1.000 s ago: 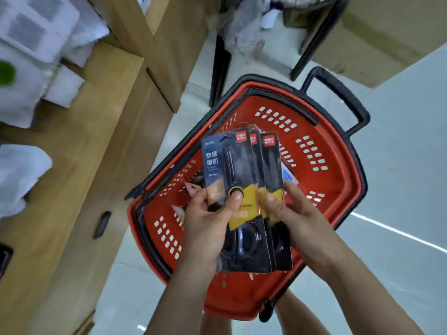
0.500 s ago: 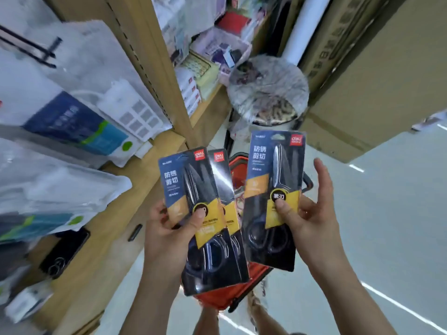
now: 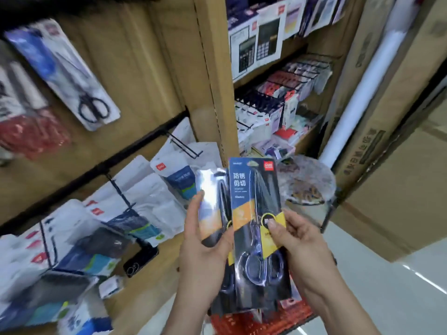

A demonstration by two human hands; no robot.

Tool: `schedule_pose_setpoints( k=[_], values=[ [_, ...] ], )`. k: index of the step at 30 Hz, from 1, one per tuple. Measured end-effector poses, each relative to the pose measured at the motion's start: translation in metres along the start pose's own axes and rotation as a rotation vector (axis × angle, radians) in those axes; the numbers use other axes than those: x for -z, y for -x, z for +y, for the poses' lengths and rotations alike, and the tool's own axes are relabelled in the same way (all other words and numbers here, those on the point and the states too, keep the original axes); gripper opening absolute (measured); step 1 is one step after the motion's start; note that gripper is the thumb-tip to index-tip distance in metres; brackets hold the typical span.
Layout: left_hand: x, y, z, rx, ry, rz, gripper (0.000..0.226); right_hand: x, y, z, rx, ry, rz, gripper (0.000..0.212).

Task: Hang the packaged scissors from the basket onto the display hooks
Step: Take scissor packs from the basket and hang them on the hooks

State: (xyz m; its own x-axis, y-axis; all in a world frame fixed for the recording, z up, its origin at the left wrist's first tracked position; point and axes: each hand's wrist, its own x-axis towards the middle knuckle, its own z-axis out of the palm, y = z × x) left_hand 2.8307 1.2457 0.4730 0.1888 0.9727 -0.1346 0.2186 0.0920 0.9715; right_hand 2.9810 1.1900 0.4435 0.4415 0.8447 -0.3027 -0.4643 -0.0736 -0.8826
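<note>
My right hand [image 3: 300, 240] pinches one packaged pair of scissors [image 3: 254, 204], a blue, yellow and black card, thumb on its yellow label. My left hand [image 3: 203, 245] grips other scissors packs [image 3: 212, 201] just left of it, partly behind the front pack and glaring. A strip of the red basket [image 3: 285, 315] shows below the packs. Black display hooks [image 3: 183, 146] [image 3: 121, 192] stick out from a rail [image 3: 96, 170] on the wooden shelf wall, up and left of my hands. Another scissors pack [image 3: 70, 73] hangs higher up.
White packaged goods [image 3: 150, 197] and a dark phone [image 3: 141, 258] lie on the shelf under the hooks. A wooden upright [image 3: 212, 76] separates shelves of calculators [image 3: 254, 42] and stationery. Cardboard boxes [image 3: 387, 153], a white roll [image 3: 358, 90] and a wrapped stool [image 3: 307, 182] stand right.
The view has swung up from the basket to the shelf and hooks. My hands split the packs apart, and the right hand's pack now overlaps the left hand's packs.
</note>
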Motion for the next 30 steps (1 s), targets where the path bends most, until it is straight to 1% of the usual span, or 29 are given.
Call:
schedule_pose_setpoints(
  k=[1, 3, 6, 8, 9, 11, 14, 17, 20, 22, 24, 26, 27, 29, 30],
  values=[
    [0.007, 0.005, 0.008, -0.011, -0.014, 0.012, 0.056, -0.008, 0.005, -0.004, 0.001, -0.005, -0.011, 0.035],
    [0.023, 0.012, 0.022, -0.016, -0.005, 0.054, 0.030, -0.025, 0.014, -0.013, 0.013, -0.033, -0.048, 0.028],
    [0.047, 0.025, 0.042, 0.011, 0.121, 0.118, 0.025, -0.055, 0.025, -0.026, 0.052, -0.037, -0.106, 0.027],
    [0.063, 0.033, 0.052, -0.001, 0.139, 0.146, 0.012, -0.079, 0.033, -0.033, 0.086, -0.018, -0.162, 0.019],
    [0.074, 0.036, 0.054, -0.017, 0.123, 0.161, 0.011, -0.092, 0.039, -0.035, 0.110, 0.004, -0.194, 0.013],
    [0.096, 0.039, 0.055, -0.041, 0.120, 0.205, 0.009, -0.117, 0.047, -0.036, 0.164, 0.049, -0.259, 0.012],
    [0.132, 0.040, 0.056, -0.057, 0.150, 0.301, 0.007, -0.153, 0.057, -0.034, 0.183, 0.134, -0.342, 0.019],
    [0.175, 0.037, 0.052, -0.058, 0.199, 0.377, 0.006, -0.181, 0.065, -0.030, 0.201, 0.257, -0.473, 0.026],
    [0.215, 0.032, 0.050, -0.090, 0.189, 0.351, 0.011, -0.203, 0.071, -0.020, 0.190, 0.412, -0.579, 0.038],
    [0.237, 0.029, 0.051, -0.122, 0.178, 0.331, 0.009, -0.220, 0.077, -0.014, 0.177, 0.438, -0.596, 0.039],
    [0.253, 0.027, 0.054, -0.137, 0.176, 0.306, 0.006, -0.234, 0.080, -0.007, 0.186, 0.424, -0.578, 0.033],
    [0.268, 0.024, 0.053, -0.145, 0.184, 0.303, 0.012, -0.246, 0.082, -0.004, 0.166, 0.377, -0.539, 0.027],
    [0.275, 0.022, 0.052, -0.152, 0.187, 0.309, 0.016, -0.250, 0.081, -0.002, 0.159, 0.348, -0.523, 0.027],
    [0.286, 0.017, 0.053, -0.183, 0.190, 0.295, 0.023, -0.257, 0.078, 0.000, 0.171, 0.288, -0.495, 0.037],
    [0.290, 0.015, 0.054, -0.194, 0.184, 0.284, 0.026, -0.261, 0.077, -0.001, 0.186, 0.268, -0.473, 0.038]
  ],
)
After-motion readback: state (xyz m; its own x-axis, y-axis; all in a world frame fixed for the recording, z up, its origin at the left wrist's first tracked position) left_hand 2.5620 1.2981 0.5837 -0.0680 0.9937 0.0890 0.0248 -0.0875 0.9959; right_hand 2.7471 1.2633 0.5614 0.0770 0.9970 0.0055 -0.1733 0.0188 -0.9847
